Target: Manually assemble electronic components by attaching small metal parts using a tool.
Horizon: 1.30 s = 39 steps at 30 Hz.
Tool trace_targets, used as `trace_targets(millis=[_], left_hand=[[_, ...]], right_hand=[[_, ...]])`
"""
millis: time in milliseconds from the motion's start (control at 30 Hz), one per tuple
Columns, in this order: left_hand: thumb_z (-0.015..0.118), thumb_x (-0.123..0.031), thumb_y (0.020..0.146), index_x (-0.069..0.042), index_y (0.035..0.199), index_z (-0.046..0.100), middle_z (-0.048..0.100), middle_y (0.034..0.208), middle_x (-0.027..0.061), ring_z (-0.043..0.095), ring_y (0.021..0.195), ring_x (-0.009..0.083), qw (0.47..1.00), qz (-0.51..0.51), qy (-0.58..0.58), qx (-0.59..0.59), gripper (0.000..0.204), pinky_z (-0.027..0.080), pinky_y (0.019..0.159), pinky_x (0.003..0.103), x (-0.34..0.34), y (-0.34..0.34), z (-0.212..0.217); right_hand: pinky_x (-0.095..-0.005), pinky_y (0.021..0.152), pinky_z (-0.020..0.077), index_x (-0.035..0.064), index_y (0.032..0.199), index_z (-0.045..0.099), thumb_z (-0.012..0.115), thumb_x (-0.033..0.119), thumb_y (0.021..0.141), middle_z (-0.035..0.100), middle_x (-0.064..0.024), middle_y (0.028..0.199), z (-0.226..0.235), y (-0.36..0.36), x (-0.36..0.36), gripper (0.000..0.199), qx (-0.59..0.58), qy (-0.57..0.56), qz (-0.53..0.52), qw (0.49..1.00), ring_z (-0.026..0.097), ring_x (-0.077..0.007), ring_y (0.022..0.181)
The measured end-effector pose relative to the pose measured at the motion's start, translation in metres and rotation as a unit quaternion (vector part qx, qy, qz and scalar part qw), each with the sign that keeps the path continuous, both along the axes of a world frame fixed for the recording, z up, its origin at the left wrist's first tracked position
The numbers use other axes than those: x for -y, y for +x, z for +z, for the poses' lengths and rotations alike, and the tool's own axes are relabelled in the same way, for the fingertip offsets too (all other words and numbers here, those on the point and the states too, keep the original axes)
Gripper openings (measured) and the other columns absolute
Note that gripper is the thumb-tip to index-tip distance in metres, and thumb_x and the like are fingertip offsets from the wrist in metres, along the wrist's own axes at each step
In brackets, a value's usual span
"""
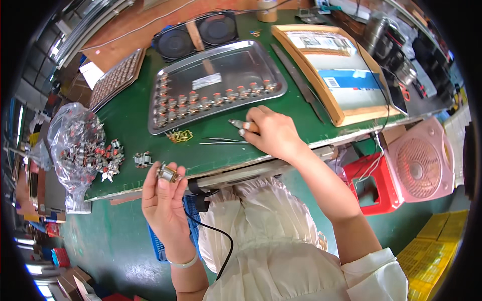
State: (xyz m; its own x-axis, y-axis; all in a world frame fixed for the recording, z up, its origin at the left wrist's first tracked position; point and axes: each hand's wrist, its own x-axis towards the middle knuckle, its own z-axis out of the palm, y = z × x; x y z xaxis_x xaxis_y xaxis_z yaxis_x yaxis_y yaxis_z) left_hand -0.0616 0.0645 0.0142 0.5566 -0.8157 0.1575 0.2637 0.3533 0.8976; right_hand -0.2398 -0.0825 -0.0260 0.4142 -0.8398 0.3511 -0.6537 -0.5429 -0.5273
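Note:
Between the thumb and fingers of my left hand (pixel 168 208) is a small silver, motor-like metal part (pixel 167 174), held above the near edge of the green table. My right hand (pixel 273 131) is closed around a small pliers-like tool (pixel 236 123), its metal tip pointing left. Light wrappings cover some of its fingertips. Steel tweezers (pixel 221 141) lie on the table, their right ends beside or under that hand. Left of them is a little pile of brass-coloured clips (pixel 179 135). Another metal part (pixel 142 159) lies just beyond my left hand.
A steel tray (pixel 236 62) holds rows of red-topped metal parts. To the left, a clear plastic bag (pixel 75 118) spills similar parts. Two black fans (pixel 173 42) stand behind the tray. A long metal bar (pixel 296 75) and a wooden frame (pixel 329 108) lie at right.

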Motion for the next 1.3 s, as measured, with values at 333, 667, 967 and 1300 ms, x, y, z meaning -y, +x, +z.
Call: trace_targets(millis=[333,667,967,1300], left_hand=[[0.050,-0.008,0.088,0.004,0.117,0.045,0.057,0.103,0.0173,0.060,0.092,0.0253,0.999,-0.036,0.007,0.000,0.032,0.053,0.076,0.030,-0.005,-0.020,-0.006],[0.052,-0.006,0.086,0.004,0.116,0.046,0.059,0.101,0.0175,0.060,0.091,0.0269,0.998,-0.057,0.025,-0.020,0.033,0.053,0.076,0.032,-0.004,-0.021,-0.007],[0.054,-0.010,0.086,0.003,0.117,0.045,0.058,0.104,0.0178,0.060,0.091,0.0250,0.991,-0.095,0.027,-0.092,0.035,0.051,0.078,0.033,0.005,-0.012,-0.007],[0.054,-0.014,0.087,0.001,0.120,0.043,0.055,0.110,0.0161,0.058,0.096,0.0251,0.977,-0.092,0.019,-0.191,0.038,0.050,0.081,0.032,0.020,-0.006,-0.006]], right_hand=[[-0.0402,0.061,0.0459,0.0045,0.082,0.051,0.064,0.017,0.070,0.054,-0.0106,0.079,-0.003,-0.002,-0.005,0.022,0.016,-0.028,0.002,0.999,0.057,-0.0304,0.072],[-0.0396,0.061,0.0455,0.0054,0.081,0.051,0.063,0.015,0.069,0.054,-0.0095,0.080,0.000,0.000,-0.009,0.019,0.015,-0.023,0.005,1.000,0.057,-0.0311,0.071],[-0.0359,0.053,0.0470,0.0046,0.090,0.050,0.065,0.006,0.065,0.055,-0.0092,0.081,0.001,-0.003,-0.018,0.029,0.136,-0.164,0.033,0.977,0.057,-0.0292,0.063],[-0.0301,0.041,0.0414,0.0032,0.085,0.053,0.068,0.001,0.057,0.054,-0.0082,0.069,0.027,0.025,-0.063,0.032,0.204,-0.179,0.191,0.943,0.052,-0.0208,0.049]])
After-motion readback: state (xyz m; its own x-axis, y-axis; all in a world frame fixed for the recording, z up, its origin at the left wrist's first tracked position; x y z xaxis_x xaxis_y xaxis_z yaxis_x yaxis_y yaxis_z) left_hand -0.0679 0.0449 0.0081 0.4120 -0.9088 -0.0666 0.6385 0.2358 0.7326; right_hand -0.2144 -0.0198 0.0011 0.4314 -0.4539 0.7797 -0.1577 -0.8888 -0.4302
